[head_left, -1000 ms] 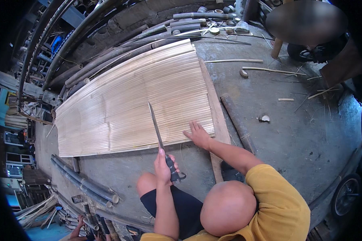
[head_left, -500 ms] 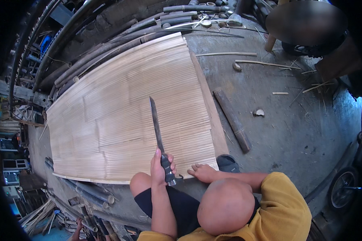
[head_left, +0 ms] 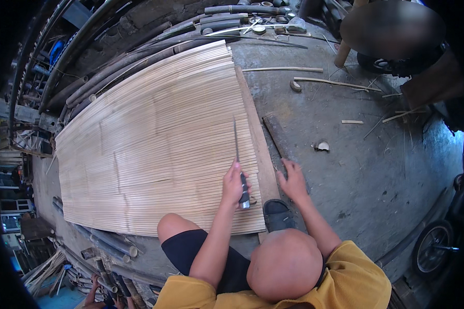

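The bamboo length [head_left: 275, 135] lies on the floor [head_left: 355, 175], just to the right of the board [head_left: 254, 123] that edges the mat [head_left: 134, 139]. Its long axis slants from the far left to the near right, so its far end sits close to the board and its near end swings away from it. The right hand [head_left: 293, 180] is plainly the nearer one: it is over the near part of the bamboo and hides some of it. Its fingers are open and slightly bent, not closed round anything that shows; whether the fingertips touch the bamboo or hang just above it I cannot tell.

The left hand [head_left: 234, 188] is to the left of the bamboo, with the board between them, above the mat near its right edge. It is closed firmly round the handle of the knife [head_left: 244, 191]. The blade points away from the person, leaning a little left, and so runs across the mat's slats, which lie roughly left to right. Whether it clears the slats cannot be told from here.

The sandal [head_left: 278, 215] stands beside the mat's near right corner, on the person's side of the right hand.
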`<act>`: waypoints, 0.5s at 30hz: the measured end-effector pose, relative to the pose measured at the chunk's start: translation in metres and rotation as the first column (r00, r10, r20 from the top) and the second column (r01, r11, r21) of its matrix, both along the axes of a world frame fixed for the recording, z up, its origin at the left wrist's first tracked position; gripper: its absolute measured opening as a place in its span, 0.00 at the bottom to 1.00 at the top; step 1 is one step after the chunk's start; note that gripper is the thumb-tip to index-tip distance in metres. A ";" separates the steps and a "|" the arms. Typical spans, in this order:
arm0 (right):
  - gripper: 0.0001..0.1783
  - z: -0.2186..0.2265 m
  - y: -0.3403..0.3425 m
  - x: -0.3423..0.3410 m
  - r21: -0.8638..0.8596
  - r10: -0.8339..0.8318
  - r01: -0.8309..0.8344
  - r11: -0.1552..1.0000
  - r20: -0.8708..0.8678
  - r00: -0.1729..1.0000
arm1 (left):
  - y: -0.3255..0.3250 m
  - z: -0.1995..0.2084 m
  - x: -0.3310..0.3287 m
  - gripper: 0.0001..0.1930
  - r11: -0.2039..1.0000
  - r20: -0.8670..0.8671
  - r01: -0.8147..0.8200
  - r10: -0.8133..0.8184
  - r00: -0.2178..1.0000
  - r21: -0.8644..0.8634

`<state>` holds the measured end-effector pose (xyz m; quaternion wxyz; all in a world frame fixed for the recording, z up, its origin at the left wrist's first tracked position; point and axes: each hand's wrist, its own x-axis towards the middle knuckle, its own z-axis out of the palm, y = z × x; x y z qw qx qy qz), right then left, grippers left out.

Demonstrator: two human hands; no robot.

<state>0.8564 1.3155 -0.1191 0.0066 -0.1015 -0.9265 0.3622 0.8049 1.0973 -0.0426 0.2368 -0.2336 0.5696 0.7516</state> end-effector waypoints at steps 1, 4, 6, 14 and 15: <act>0.34 0.000 0.010 -0.005 0.053 -0.036 0.034 0.998 0.037 0.999 | 0.009 -0.010 -0.007 0.29 0.999 -0.021 0.021 -0.022 1.000 -0.028; 0.48 -0.016 0.045 -0.010 0.169 -0.060 0.032 0.985 0.167 0.984 | 0.044 -0.030 -0.035 0.29 0.996 -0.061 0.053 -0.057 0.997 -0.066; 0.52 -0.022 0.051 -0.007 0.170 -0.052 -0.006 0.985 0.333 0.942 | 0.057 -0.038 -0.048 0.29 0.997 -0.025 0.024 -0.025 0.999 -0.070; 0.61 -0.044 0.047 0.015 0.167 -0.071 0.011 0.986 0.356 0.932 | 0.068 -0.055 -0.073 0.28 0.994 -0.019 0.007 -0.009 1.000 -0.112; 0.61 -0.047 0.047 0.016 0.170 -0.079 0.020 0.985 0.344 0.935 | 0.069 -0.055 -0.073 0.28 0.995 -0.017 -0.003 0.001 1.000 -0.102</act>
